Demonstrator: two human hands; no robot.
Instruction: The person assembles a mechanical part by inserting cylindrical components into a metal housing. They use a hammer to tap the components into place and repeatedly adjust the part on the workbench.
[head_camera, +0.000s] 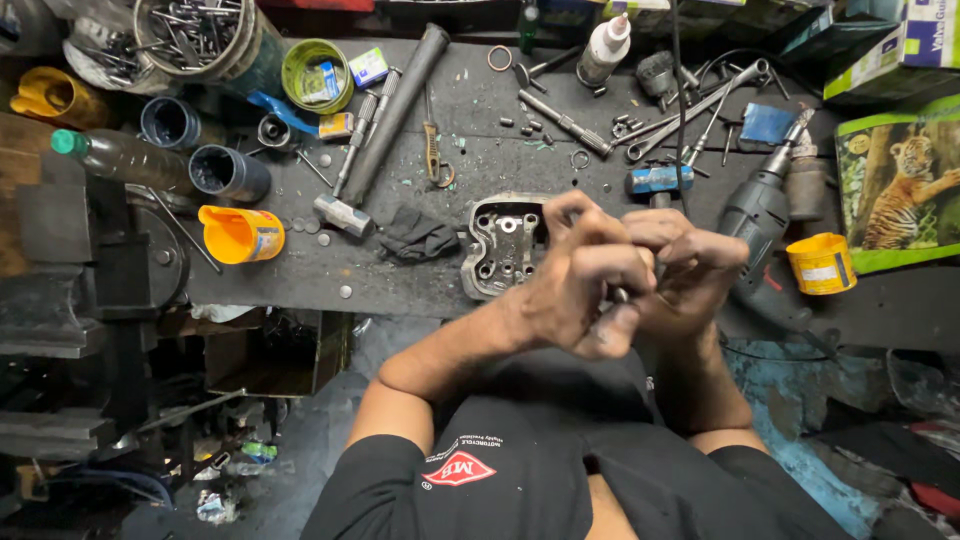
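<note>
A small metal part pinched between the left hand and right hand is almost wholly covered by fingers, the hands hide the right side of the grey cylinder head, and the tiger-printed box runs off the right edge.

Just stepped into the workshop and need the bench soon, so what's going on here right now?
A person stands at a cluttered dark workbench, both hands held together over its front edge. The left hand and right hand pinch a small metal part between their fingers; what it is can't be told. Just behind the hands lies a grey engine cylinder head. A hammer, wrenches and an electric drill lie nearby, untouched.
</note>
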